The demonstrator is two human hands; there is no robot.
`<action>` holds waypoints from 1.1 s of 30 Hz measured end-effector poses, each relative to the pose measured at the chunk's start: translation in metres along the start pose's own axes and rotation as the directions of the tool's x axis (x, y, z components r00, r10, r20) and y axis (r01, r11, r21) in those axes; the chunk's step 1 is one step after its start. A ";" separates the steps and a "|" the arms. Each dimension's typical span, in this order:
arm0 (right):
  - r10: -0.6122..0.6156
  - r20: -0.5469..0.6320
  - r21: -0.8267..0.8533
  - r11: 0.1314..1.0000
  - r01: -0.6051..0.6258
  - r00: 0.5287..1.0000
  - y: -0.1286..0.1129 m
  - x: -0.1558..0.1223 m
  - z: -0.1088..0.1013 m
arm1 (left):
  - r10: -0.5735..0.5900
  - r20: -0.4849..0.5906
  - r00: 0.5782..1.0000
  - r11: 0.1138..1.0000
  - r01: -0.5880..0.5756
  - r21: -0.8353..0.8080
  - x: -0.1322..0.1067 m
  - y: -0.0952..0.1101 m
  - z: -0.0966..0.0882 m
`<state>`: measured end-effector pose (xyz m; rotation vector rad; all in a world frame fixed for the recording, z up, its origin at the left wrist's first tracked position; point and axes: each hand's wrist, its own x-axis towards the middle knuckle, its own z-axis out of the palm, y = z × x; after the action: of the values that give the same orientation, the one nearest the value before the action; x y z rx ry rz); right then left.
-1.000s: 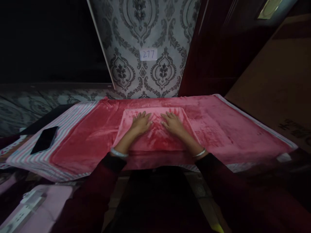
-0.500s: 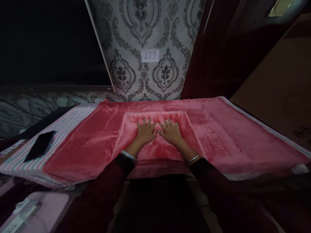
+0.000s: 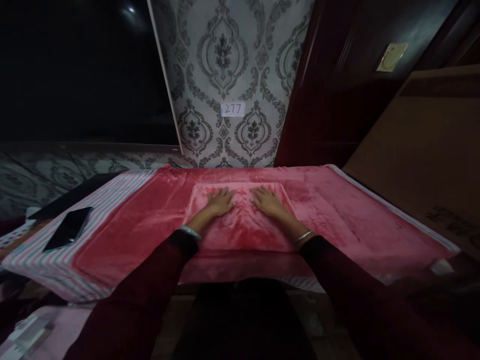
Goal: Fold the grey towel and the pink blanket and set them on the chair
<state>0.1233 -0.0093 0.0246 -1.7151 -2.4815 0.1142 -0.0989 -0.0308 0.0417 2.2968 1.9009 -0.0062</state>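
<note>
A folded pink plush cloth (image 3: 240, 231) lies in the middle of a larger pink plush blanket (image 3: 337, 215) spread over the table. My left hand (image 3: 220, 201) rests flat on the folded cloth's far left part, fingers stretched out. My right hand (image 3: 266, 200) rests flat on its far right part, fingers stretched out too. The two hands lie a little apart. Each wrist wears a thin bangle and a dark red sleeve.
A black phone (image 3: 67, 228) lies on the striped cloth (image 3: 101, 200) at the table's left end. Patterned grey wallpaper with a "277" label (image 3: 232, 109) rises behind. A dark wooden door (image 3: 337, 100) and a brown cardboard panel (image 3: 423, 150) stand to the right.
My hands have slid apart across the folded cloth after having come together half a second ago. The camera has tilted, so the table sits lower in view.
</note>
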 end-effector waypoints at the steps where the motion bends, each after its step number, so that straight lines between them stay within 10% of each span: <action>1: 0.039 -0.033 -0.012 0.999 -0.039 0.999 0.006 0.004 -0.006 | -0.032 -0.023 0.999 0.999 0.032 0.006 0.003 -0.008 -0.006; 7: 0.250 -0.069 -0.022 0.967 -0.252 0.966 0.029 0.021 0.000 | -0.272 -0.128 0.954 0.962 0.267 -0.052 0.018 -0.043 0.000; 22: 0.196 -0.286 0.111 0.979 -0.170 0.938 0.044 0.020 0.046 | -0.235 -0.282 0.930 0.971 0.237 -0.029 0.022 -0.049 0.028; 33: 0.256 -0.078 0.077 0.965 -0.250 0.964 0.046 0.003 0.038 | -0.320 -0.209 0.924 0.947 0.307 -0.091 0.009 -0.053 0.022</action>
<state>0.1596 0.0103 -0.0185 -1.9564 -2.1629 0.1411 -0.1471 -0.0153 0.0123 2.0027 2.3283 0.2724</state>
